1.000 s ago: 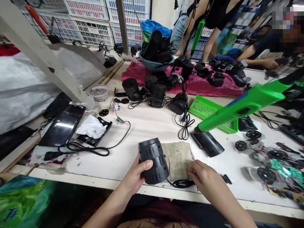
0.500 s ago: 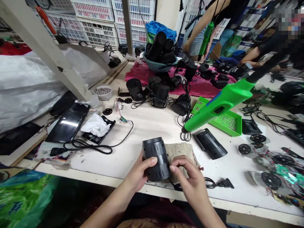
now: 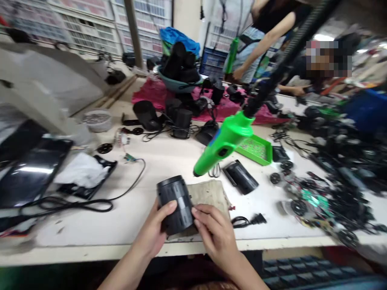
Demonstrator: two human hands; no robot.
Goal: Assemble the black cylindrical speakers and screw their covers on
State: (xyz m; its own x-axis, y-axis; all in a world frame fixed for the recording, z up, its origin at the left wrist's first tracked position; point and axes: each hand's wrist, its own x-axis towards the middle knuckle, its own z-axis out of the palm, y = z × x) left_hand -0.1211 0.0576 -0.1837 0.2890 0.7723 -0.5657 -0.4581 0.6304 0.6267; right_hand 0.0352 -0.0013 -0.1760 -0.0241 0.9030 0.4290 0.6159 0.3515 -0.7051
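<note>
My left hand [image 3: 159, 225] is wrapped around a black slotted cylindrical housing [image 3: 175, 203], its thumb across the front. The housing stands slightly tilted above the near edge of a beige cloth pad [image 3: 208, 193]. At the housing's right side, my right hand [image 3: 216, 231] has thumb and forefinger pinched together against the edge; whatever lies between those fingertips is hidden. A green electric screwdriver [image 3: 223, 143] hangs just beyond the housing, tip down. To the right of the pad lies a separate black curved shell [image 3: 241, 177]. A black plug [image 3: 258, 218] on a cable rests beside my right hand.
Screws fill a green tray [image 3: 256, 150] and a round tub [image 3: 97, 120]. Black housings [image 3: 181, 123] with cords stand mid-table. Circuit boards and wires [image 3: 314, 199] crowd the right. A cable [image 3: 90, 205] loops at left. Co-workers [image 3: 298, 80] are across the table.
My view has swung to the right, so the table's things appear farther left. Both hands stay at the housing, the right fingers still pinched at its right edge.
</note>
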